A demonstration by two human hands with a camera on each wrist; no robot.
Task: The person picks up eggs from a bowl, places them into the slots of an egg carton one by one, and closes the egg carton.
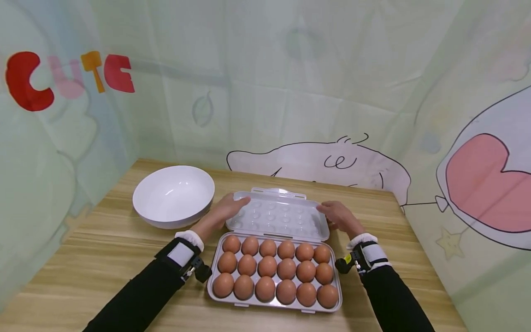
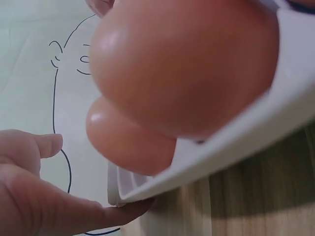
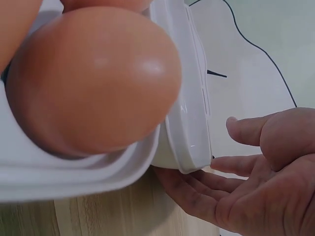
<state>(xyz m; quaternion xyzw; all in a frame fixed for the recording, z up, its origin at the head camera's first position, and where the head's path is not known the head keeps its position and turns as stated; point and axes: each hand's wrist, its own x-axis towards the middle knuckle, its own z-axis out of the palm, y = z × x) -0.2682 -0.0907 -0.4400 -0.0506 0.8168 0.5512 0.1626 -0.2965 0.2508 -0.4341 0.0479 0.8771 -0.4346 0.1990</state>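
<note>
A white egg carton stands with its lid folded back, rows of brown eggs in its cups. The pale dimpled lid lies beyond the eggs. My left hand is at the lid's left end. Its fingertips reach beneath the edge while the thumb stands apart above. At the right end, my right hand has nearly straight fingers under the lid's edge. Its thumb is raised clear of the plastic.
A large white bowl stands to the left of the lid, close to my left hand. Everything rests on a wooden table. Behind it hangs a printed cloth with cartoon drawings, and it runs along both sides too.
</note>
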